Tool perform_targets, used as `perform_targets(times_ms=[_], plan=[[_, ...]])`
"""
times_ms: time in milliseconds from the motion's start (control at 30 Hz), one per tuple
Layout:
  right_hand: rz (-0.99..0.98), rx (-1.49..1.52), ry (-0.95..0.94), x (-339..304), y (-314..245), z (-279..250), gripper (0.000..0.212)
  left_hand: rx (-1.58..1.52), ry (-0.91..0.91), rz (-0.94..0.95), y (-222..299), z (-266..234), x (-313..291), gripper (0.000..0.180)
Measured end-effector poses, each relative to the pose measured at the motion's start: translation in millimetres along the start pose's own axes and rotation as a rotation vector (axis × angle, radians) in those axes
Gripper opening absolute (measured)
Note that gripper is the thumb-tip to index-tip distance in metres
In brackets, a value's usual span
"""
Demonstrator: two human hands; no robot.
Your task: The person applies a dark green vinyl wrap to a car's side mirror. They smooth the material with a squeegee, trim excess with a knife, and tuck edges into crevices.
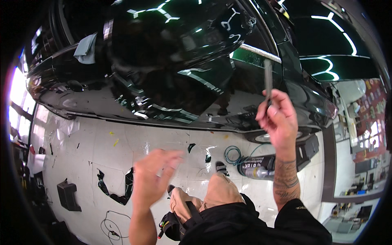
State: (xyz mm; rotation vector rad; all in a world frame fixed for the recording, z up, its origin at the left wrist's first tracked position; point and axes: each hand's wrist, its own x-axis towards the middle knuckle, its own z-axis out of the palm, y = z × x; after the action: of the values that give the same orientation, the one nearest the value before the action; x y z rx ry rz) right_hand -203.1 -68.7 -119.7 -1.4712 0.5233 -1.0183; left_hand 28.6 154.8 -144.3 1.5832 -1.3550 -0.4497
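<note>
A glossy black car [241, 94] fills the upper part of the head view, with bright lamp reflections on its side. My right hand [279, 116] is raised before its right part. Its fingers are closed round a long, thin grey tool [268, 79], whose tip points up toward the pale-edged green strip of window [253, 57]. The tool is blurred, and I cannot make out its exact kind. My left hand [157, 175] hangs over the floor, away from the car. Motion smears its fingers, and nothing can be clearly made out in them.
A grey cloth [85, 50] hangs on the car at upper left. On the tiled floor [143, 141] lie black film scraps [116, 198], a black box-like piece [68, 196], a coiled hose [233, 155] and a black bag [250, 165] with a clear bottle [259, 172]. A second dark car [335, 41] stands at right.
</note>
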Motion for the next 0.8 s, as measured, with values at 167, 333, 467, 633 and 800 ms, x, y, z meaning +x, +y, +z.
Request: perform_targets(times_ms=[167,333,467,633,800], plan=[[0.328,0.438,-0.367,9,30,-26,0.064,-0.087,0.221,0.035,63,115,77,0.022],[0.422,0.751,-0.517,37,48,-62,0.081,-0.508,0.302,-0.2,81,182,129,0.022],[0.073,0.356,-0.579,89,72,-85,0.053,-0.355,0.529,0.073,68,183,155,0.022],[-0.543,-0.188,-0.355,170,78,-92,0.029,0.455,0.589,0.153,98,140,174,0.025],[-1.201,-0.466,-0.112,239,72,-82,0.047,1.122,0.469,0.372,96,102,195,0.024]])
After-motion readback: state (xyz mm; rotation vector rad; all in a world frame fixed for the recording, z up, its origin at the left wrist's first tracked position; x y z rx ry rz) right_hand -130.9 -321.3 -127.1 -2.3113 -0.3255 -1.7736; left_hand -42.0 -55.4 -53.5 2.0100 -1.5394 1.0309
